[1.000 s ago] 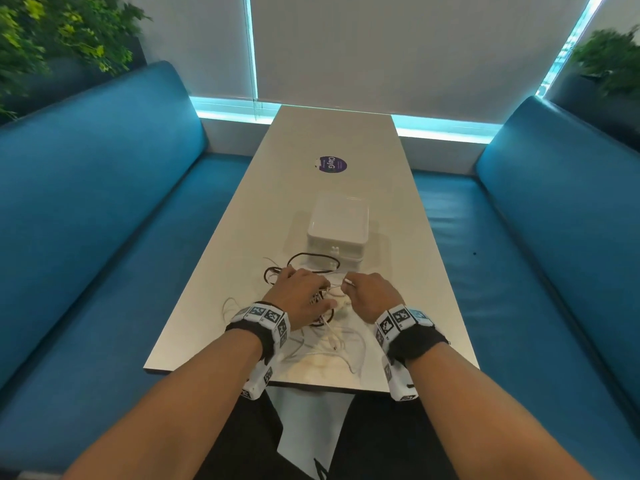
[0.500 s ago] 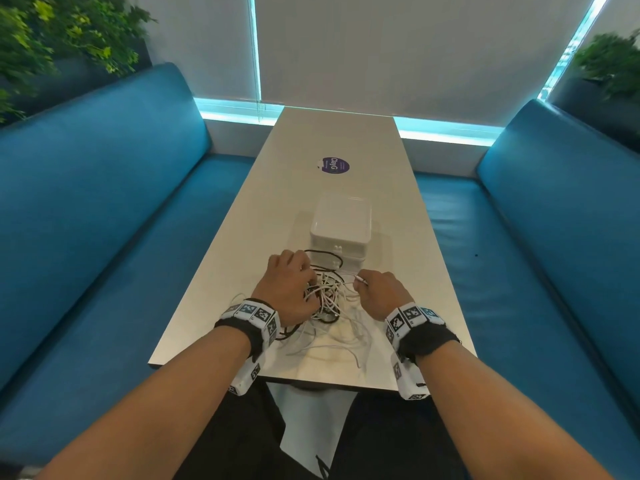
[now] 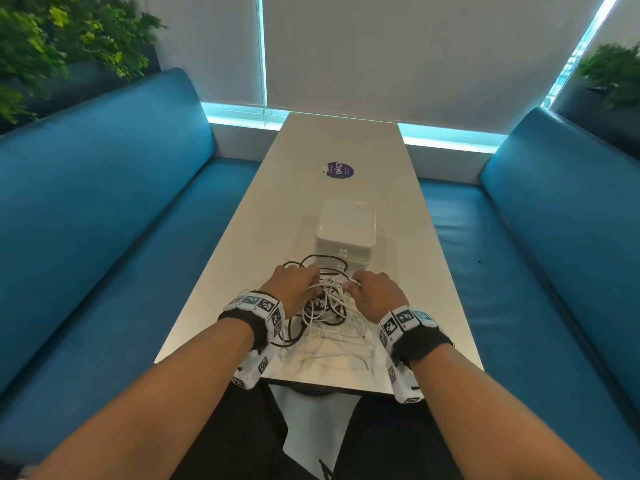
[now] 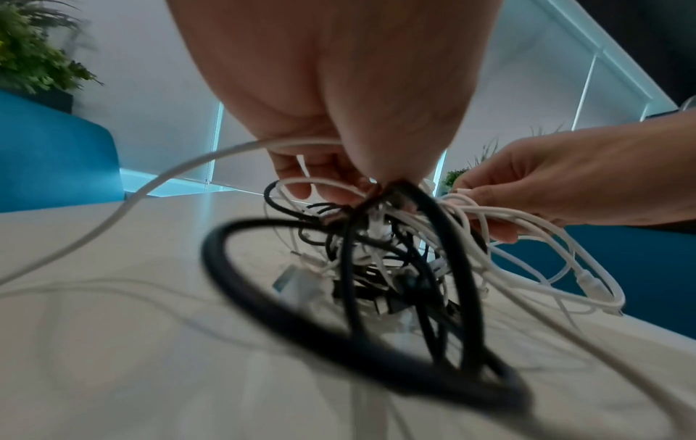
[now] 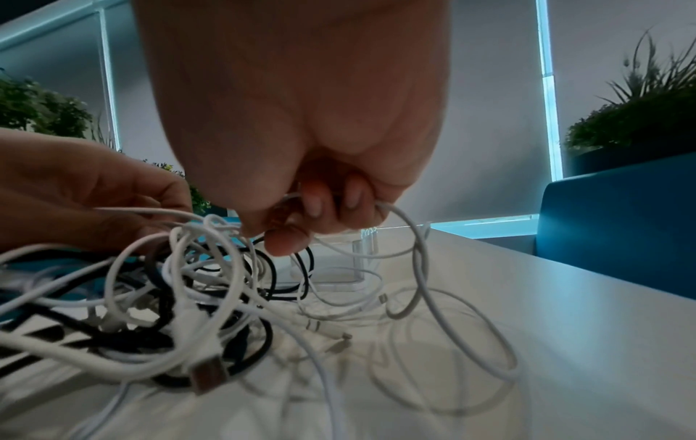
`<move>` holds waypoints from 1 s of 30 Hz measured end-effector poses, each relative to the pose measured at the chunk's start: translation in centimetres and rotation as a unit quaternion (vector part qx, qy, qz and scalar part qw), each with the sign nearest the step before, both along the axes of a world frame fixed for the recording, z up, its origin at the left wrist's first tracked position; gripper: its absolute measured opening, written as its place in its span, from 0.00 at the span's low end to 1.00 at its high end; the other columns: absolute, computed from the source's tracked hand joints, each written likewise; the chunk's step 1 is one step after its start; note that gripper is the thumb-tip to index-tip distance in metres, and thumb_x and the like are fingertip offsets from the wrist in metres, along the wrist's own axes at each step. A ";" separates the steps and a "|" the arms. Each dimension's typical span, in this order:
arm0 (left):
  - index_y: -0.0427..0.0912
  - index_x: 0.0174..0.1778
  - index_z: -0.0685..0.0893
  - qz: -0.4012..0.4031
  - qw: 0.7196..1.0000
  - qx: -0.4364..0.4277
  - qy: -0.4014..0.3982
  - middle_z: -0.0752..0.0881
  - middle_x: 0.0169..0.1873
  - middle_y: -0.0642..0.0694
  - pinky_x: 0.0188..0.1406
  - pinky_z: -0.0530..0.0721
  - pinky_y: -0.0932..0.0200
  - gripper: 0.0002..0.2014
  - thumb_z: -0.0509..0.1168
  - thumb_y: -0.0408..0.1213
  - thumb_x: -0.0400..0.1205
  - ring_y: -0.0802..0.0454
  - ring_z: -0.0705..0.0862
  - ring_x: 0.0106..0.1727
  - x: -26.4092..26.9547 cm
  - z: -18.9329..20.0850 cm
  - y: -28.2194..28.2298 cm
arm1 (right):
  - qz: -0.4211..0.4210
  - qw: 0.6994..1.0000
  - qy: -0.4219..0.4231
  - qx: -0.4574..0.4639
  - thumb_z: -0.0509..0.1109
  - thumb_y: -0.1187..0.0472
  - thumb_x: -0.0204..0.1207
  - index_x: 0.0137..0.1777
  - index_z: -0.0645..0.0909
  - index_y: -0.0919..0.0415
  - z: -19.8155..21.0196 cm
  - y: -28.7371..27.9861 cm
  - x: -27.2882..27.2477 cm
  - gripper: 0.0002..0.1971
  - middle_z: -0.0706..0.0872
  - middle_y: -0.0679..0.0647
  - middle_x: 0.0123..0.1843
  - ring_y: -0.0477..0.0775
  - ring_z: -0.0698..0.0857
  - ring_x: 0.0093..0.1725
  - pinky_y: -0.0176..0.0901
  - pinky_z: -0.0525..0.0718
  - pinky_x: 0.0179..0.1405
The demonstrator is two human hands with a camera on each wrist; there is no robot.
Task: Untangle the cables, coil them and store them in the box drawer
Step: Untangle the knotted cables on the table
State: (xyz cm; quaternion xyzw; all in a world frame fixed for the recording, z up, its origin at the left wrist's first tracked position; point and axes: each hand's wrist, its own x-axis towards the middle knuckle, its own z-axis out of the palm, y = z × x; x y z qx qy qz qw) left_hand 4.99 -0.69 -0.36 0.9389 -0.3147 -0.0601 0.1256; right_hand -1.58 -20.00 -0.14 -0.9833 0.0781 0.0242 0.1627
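A tangle of white and black cables [image 3: 327,303] hangs between my two hands just above the near end of the table [image 3: 242,258]. My left hand [image 3: 294,289] grips the bundle from above, fingers curled round black and white strands [image 4: 380,208]. My right hand [image 3: 375,294] pinches a white cable [image 5: 399,217] near its plug end, its fingers curled. Loose white loops [image 5: 444,333] trail onto the table below. The white drawer box [image 3: 346,233] stands shut just beyond the hands.
Blue benches [image 3: 104,220] run along both sides of the narrow table. A purple sticker [image 3: 340,170] lies farther up the table. Plants [image 3: 52,39] stand behind the benches. The table's near edge [image 3: 325,388] is close to my lap.
Both hands have lifted the tangle off the table and gathered it. The left hand moved from lying over the cables to gripping the bundle; the right still holds the white cable end.
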 end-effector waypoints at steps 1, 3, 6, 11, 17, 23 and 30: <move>0.46 0.52 0.73 0.000 1.000 0.003 0.001 0.79 0.41 0.49 0.49 0.68 0.50 0.08 0.60 0.47 0.89 0.43 0.78 0.47 -0.1 0.1 -0.2 | -0.002 1.000 0.002 -0.005 0.58 0.41 0.84 0.51 0.80 0.54 0.0 -0.1 -0.1 0.18 0.85 0.61 0.48 0.66 0.84 0.48 0.53 0.83 0.47; 0.46 0.53 0.74 -0.004 1.000 0.021 -0.011 0.83 0.46 0.46 0.54 0.70 0.49 0.10 0.59 0.48 0.89 0.41 0.79 0.52 -0.4 0.1 -0.7 | -0.003 1.000 0.006 -0.013 0.58 0.41 0.84 0.52 0.80 0.55 0.0 -0.1 -0.2 0.18 0.85 0.61 0.49 0.65 0.84 0.49 0.53 0.82 0.48; 0.48 0.55 0.74 0.002 0.998 0.047 -0.030 0.83 0.50 0.43 0.57 0.68 0.47 0.11 0.59 0.52 0.88 0.39 0.72 0.57 -0.9 -0.1 -1.4 | 0.005 1.000 0.007 -0.022 0.59 0.42 0.85 0.53 0.80 0.55 0.0 0.0 -0.6 0.18 0.86 0.60 0.49 0.64 0.84 0.50 0.53 0.82 0.49; 0.49 0.52 0.75 -0.012 0.987 0.093 -0.127 0.83 0.48 0.44 0.60 0.66 0.46 0.15 0.65 0.55 0.81 0.41 0.76 0.58 -1.0 0.3 -2.0 | 0.010 1.000 0.004 -0.030 0.58 0.43 0.85 0.54 0.80 0.55 0.2 0.2 -0.8 0.17 0.86 0.60 0.50 0.64 0.84 0.52 0.54 0.82 0.51; 0.49 0.50 0.82 -0.034 0.978 0.129 -0.159 0.81 0.49 0.50 0.60 0.69 0.44 0.26 0.64 0.69 0.73 0.45 0.78 0.54 -0.7 1.2 -1.1 | -0.002 0.999 -0.010 -0.042 0.57 0.45 0.86 0.55 0.80 0.55 0.5 0.5 -0.4 0.16 0.85 0.60 0.50 0.65 0.84 0.50 0.52 0.83 0.49; 0.44 0.39 0.80 0.018 0.993 -0.038 0.106 0.84 0.37 0.46 0.44 0.80 0.48 0.21 0.52 0.55 0.83 0.43 0.83 0.41 -0.1 0.8 1.8 | -0.032 0.998 -0.007 -0.048 0.55 0.44 0.86 0.55 0.78 0.56 -0.1 -0.4 -0.1 0.18 0.85 0.61 0.50 0.65 0.84 0.48 0.50 0.82 0.44; 0.43 0.44 0.88 0.058 0.975 -0.139 0.161 0.89 0.41 0.43 0.41 0.79 0.53 0.15 0.56 0.38 0.84 0.48 0.83 0.39 0.4 0.6 2.1 | -0.034 0.998 -0.009 -0.052 0.50 0.43 0.87 0.58 0.75 0.58 -0.8 -0.3 -0.3 0.20 0.85 0.62 0.50 0.66 0.84 0.48 0.49 0.76 0.39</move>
